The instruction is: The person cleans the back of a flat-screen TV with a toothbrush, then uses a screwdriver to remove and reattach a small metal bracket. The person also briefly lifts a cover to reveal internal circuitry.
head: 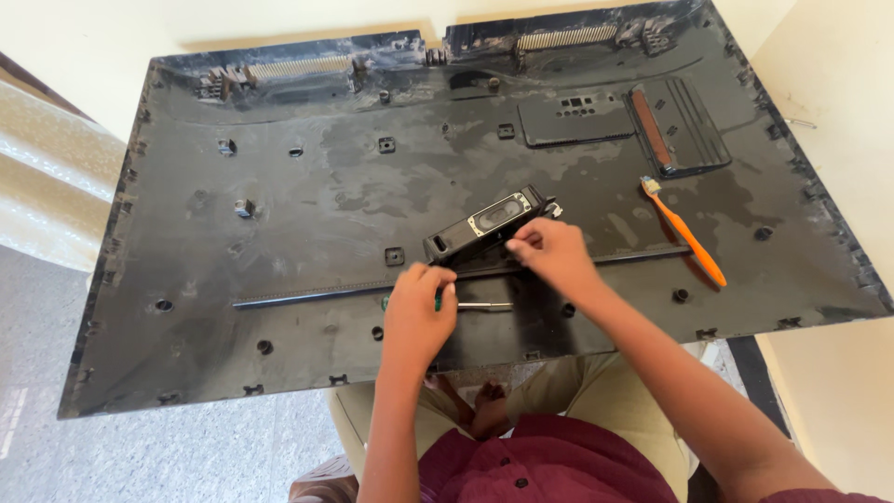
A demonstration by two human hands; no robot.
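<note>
Two hands' fingers (524, 244) pinch the speaker module (484, 224) — on the back panel (279, 233).

The person wears a maroon buttoned shirt (549, 461) and khaki trousers (559, 387), arms bare.

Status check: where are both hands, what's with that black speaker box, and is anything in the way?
Left hand grips screwdriver. Right hand on speaker box, tilted on back panel. Toothbrush lies apart, right.
</note>
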